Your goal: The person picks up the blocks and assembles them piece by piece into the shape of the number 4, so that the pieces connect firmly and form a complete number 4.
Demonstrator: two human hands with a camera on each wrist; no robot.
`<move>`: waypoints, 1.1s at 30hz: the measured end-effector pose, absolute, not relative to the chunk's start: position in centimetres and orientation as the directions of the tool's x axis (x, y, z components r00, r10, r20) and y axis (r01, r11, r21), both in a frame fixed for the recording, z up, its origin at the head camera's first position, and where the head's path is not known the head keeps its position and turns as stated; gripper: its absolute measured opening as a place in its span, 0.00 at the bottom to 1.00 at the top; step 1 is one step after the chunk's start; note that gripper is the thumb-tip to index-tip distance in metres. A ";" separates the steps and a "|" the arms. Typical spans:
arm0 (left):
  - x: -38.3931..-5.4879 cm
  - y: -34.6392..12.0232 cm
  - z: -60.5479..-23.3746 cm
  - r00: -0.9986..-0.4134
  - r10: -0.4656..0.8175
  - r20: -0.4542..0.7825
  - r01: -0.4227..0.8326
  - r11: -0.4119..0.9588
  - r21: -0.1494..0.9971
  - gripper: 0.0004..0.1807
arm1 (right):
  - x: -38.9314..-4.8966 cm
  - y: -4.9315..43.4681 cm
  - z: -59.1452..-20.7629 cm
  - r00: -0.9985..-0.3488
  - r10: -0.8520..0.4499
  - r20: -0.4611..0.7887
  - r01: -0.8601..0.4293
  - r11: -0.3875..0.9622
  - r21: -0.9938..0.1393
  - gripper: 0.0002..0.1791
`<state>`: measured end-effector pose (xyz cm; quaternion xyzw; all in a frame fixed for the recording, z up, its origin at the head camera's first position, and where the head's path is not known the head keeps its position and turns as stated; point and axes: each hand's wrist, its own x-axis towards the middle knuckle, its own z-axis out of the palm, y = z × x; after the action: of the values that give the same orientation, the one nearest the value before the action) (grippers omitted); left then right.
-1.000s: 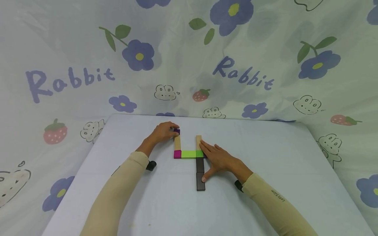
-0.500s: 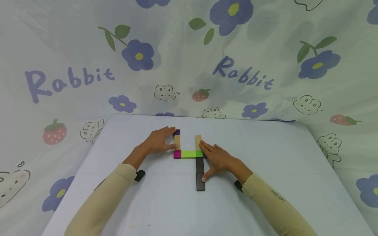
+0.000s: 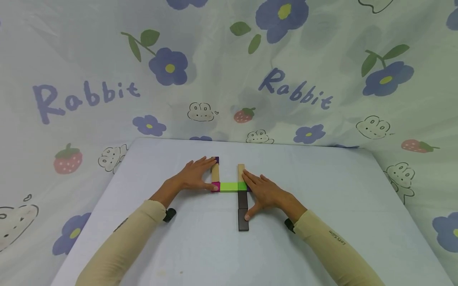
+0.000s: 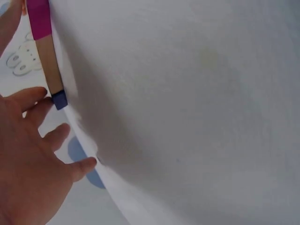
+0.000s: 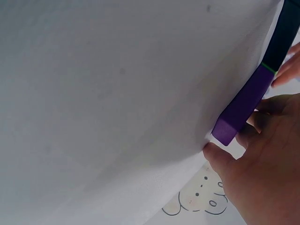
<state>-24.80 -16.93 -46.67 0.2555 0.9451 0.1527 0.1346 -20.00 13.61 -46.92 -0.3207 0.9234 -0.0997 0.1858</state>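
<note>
Small coloured blocks lie joined on the white table in the head view. The left column has a dark purple block (image 3: 217, 160), a plain wooden block (image 3: 215, 174) and a magenta block (image 3: 216, 184). My left hand (image 3: 193, 174) rests along it, fingertips at the dark purple block, thumb on the magenta one. A lime green block (image 3: 229, 187) leads right to another wooden block (image 3: 241, 171) and two black blocks (image 3: 242, 199) in line. My right hand (image 3: 266, 193) lies spread there, fingertips at the wooden block, thumb against the lower black block, partly covering a purple block (image 5: 243, 105).
The white-covered table (image 3: 322, 174) extends around the blocks on all sides. Behind it hangs a printed curtain (image 3: 214, 71) with flowers, rabbits and lettering. Each wrist wears a small black device (image 3: 169, 215).
My left hand first held the dark purple block at the top of the column, then let go and spread; its thumb slid down to the magenta block. My right hand stayed in place.
</note>
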 end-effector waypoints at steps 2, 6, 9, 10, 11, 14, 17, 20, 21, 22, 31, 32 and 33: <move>-24.8 -16.9 -46.7 -0.836 0.519 -0.175 0.439 0.826 0.354 0.60 | -20.0 13.6 -46.9 -0.725 -0.630 -0.279 -0.556 0.774 -0.301 0.82; -24.8 -16.8 -46.8 -0.839 0.516 -0.173 0.439 0.830 0.344 0.58 | -20.0 13.6 -46.9 -0.724 -0.630 -0.282 -0.560 0.775 -0.293 0.82; -24.8 -16.7 -46.8 -0.839 0.514 -0.178 0.439 0.833 0.336 0.58 | -20.0 13.6 -47.0 -0.723 -0.632 -0.278 -0.565 0.773 -0.289 0.82; -24.8 -16.7 -46.8 -0.840 0.513 -0.178 0.438 0.834 0.336 0.58 | -20.0 13.6 -47.0 -0.723 -0.633 -0.275 -0.567 0.772 -0.287 0.82; -24.7 -16.7 -46.8 -0.840 0.511 -0.180 0.436 0.835 0.337 0.58 | -20.0 13.7 -47.0 -0.723 -0.634 -0.275 -0.568 0.772 -0.286 0.82; -24.7 -16.7 -46.7 -0.838 0.515 -0.179 0.438 0.832 0.339 0.57 | -20.0 13.6 -47.0 -0.724 -0.634 -0.272 -0.566 0.771 -0.290 0.82; -24.6 -16.7 -46.6 -0.835 0.522 -0.177 0.445 0.827 0.343 0.56 | -20.0 13.6 -47.1 -0.725 -0.632 -0.273 -0.562 0.772 -0.297 0.82; -24.5 -16.7 -46.4 -0.829 0.530 -0.176 0.451 0.821 0.349 0.55 | -20.0 13.6 -47.1 -0.726 -0.631 -0.273 -0.560 0.774 -0.296 0.82; -24.5 -16.6 -46.3 -0.828 0.533 -0.176 0.453 0.820 0.351 0.55 | -20.0 13.6 -47.1 -0.726 -0.630 -0.274 -0.561 0.774 -0.293 0.82; -24.4 -16.6 -46.2 -0.827 0.534 -0.176 0.454 0.818 0.353 0.54 | -20.0 13.6 -47.1 -0.726 -0.631 -0.274 -0.561 0.774 -0.293 0.82; -24.5 -16.5 -46.1 -0.817 0.543 -0.194 0.464 0.819 0.337 0.54 | -20.0 13.6 -47.1 -0.727 -0.631 -0.269 -0.562 0.773 -0.295 0.82; -24.6 -16.5 -46.2 -0.817 0.543 -0.196 0.464 0.820 0.336 0.54 | -20.0 13.6 -47.1 -0.727 -0.630 -0.271 -0.562 0.774 -0.292 0.82; -24.7 -16.5 -46.2 -0.816 0.544 -0.199 0.464 0.819 0.336 0.55 | -20.0 13.6 -47.1 -0.727 -0.630 -0.272 -0.563 0.775 -0.289 0.82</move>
<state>-24.66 -16.45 -46.23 0.2672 0.9428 0.1375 0.1443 -20.03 13.60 -47.09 -0.3224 0.9246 -0.0936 0.1799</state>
